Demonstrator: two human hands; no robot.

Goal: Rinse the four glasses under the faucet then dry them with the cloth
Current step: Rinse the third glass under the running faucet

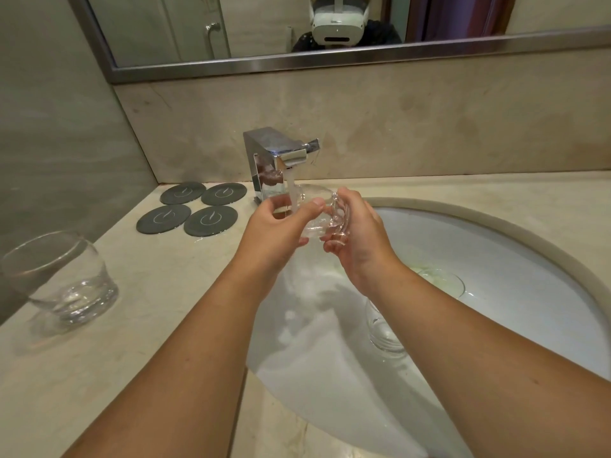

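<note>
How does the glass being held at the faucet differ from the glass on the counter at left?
The held glass is tipped sideways under water from the faucet; the counter glass stands on its base, away from the stream. The left hand and right hand both grip the held glass; nothing touches the counter glass. Both are clear, rounded tumblers.

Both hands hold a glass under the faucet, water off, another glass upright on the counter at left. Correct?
One thing is wrong: the water is on. The head view shows a stream running from the faucet onto the glass, which the left hand and right hand grip. The other glass does stand upright on the counter at left.
</note>
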